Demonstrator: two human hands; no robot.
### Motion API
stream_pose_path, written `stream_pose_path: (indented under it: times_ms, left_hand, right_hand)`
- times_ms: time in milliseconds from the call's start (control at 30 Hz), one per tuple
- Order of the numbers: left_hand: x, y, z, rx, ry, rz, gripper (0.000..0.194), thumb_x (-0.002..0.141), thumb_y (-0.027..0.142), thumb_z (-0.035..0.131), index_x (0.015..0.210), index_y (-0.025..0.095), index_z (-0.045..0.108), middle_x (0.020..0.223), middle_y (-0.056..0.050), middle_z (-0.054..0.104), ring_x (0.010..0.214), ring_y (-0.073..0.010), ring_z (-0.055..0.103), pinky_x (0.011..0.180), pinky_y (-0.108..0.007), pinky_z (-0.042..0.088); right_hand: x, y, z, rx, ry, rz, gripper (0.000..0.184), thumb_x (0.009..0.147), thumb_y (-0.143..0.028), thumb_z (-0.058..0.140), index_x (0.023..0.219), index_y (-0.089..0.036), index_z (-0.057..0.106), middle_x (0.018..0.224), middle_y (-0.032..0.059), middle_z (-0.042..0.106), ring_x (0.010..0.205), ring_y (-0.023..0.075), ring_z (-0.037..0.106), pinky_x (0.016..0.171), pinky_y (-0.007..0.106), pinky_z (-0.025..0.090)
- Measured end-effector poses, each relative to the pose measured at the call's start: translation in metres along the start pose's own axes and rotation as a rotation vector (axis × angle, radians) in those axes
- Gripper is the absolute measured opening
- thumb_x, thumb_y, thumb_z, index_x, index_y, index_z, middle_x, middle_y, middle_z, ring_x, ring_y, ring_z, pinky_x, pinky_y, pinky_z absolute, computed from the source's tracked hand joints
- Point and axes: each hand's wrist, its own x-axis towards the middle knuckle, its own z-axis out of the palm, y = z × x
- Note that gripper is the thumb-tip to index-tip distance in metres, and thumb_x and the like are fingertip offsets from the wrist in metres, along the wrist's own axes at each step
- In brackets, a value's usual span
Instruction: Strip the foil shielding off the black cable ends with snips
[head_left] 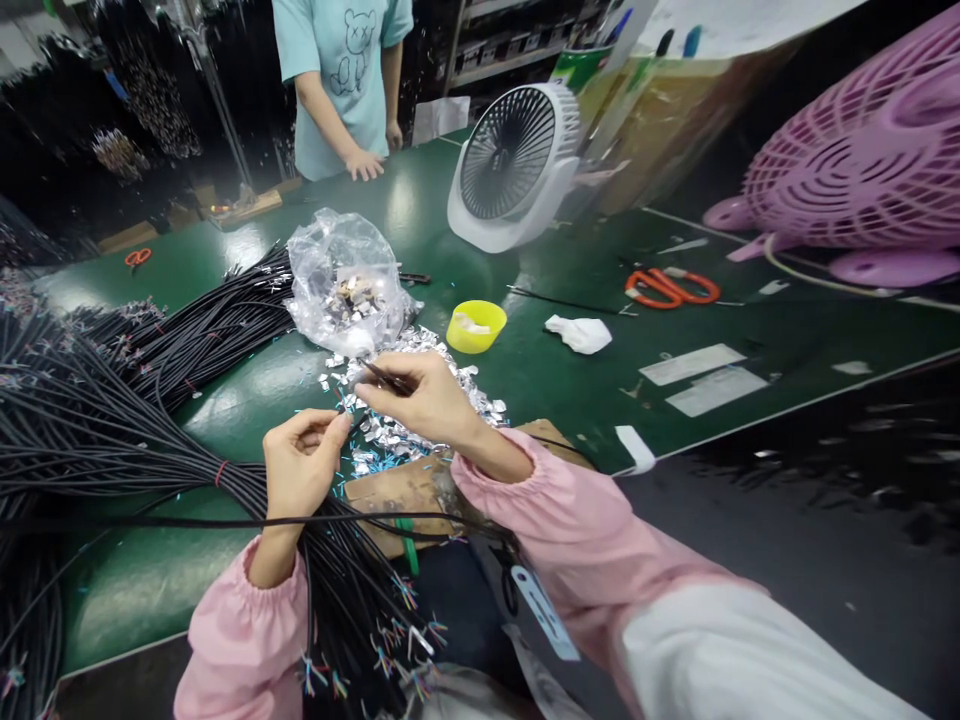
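My left hand (300,465) is closed in a pinch on the end of a black cable (358,421). Just right of it and a little higher, my right hand (424,400) grips dark tweezers (388,378), their tips pointing left toward the cable end. Below both hands lies a heap of silver foil scraps (397,432) mixed with small blue clippings. A tied bundle of black cables (247,485) passes beneath my left wrist, and its stripped ends show coloured wires (405,590) near my lap. The exact contact at the cable tip is too small to make out.
Behind the scraps sits a clear plastic bag (341,260) with small parts. A yellow cup (476,327), orange-handled scissors (671,288), a white fan (517,160) and a pink fan (862,160) stand or lie to the right. Across the green table (420,200), another person's hand (364,164) rests.
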Motion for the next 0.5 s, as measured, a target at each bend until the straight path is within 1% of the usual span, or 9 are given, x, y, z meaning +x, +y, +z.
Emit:
stream_pose_path:
  times_ms: [100, 233, 367, 500]
  left_hand:
    - [-0.0004, -0.0004, 0.0000, -0.002, 0.013, 0.007, 0.024, 0.059, 0.035, 0.070, 0.058, 0.013, 0.061, 0.038, 0.006, 0.046, 0.031, -0.0033, 0.037, 0.031, -0.015, 0.029]
    - [-0.0013, -0.0011, 0.0006, 0.017, 0.030, 0.016, 0.025, 0.060, 0.036, 0.070, 0.057, 0.014, 0.060, 0.038, 0.006, 0.047, 0.031, -0.0043, 0.040, 0.031, -0.016, 0.032]
    - [-0.0019, -0.0014, 0.0009, 0.041, 0.072, 0.038, 0.023, 0.059, 0.034, 0.071, 0.057, 0.015, 0.060, 0.038, 0.005, 0.049, 0.031, -0.0052, 0.042, 0.032, -0.016, 0.035]
    - [-0.0021, -0.0025, 0.0009, 0.060, 0.070, 0.059, 0.023, 0.060, 0.034, 0.070, 0.056, 0.015, 0.058, 0.038, 0.006, 0.048, 0.031, -0.0054, 0.043, 0.032, -0.016, 0.036]
  right_hand:
    - [-0.0013, -0.0016, 0.0007, -0.018, -0.007, -0.054, 0.014, 0.069, -0.024, 0.057, 0.061, -0.013, 0.061, 0.054, -0.0022, 0.050, 0.047, 0.0048, 0.033, 0.045, 0.021, 0.030]
    - [-0.0031, -0.0025, 0.0018, -0.040, 0.004, -0.092, 0.013, 0.069, -0.023, 0.059, 0.062, -0.013, 0.062, 0.054, -0.0019, 0.051, 0.046, 0.0048, 0.035, 0.045, 0.021, 0.031]
    - [-0.0042, -0.0020, 0.0025, -0.038, 0.000, -0.070, 0.014, 0.069, -0.024, 0.059, 0.061, -0.013, 0.061, 0.053, -0.0018, 0.051, 0.046, 0.0050, 0.035, 0.045, 0.021, 0.032]
    - [-0.0046, -0.0019, 0.0029, -0.041, -0.004, -0.076, 0.015, 0.069, -0.023, 0.057, 0.058, -0.013, 0.060, 0.052, -0.0022, 0.050, 0.046, 0.0050, 0.034, 0.045, 0.020, 0.032]
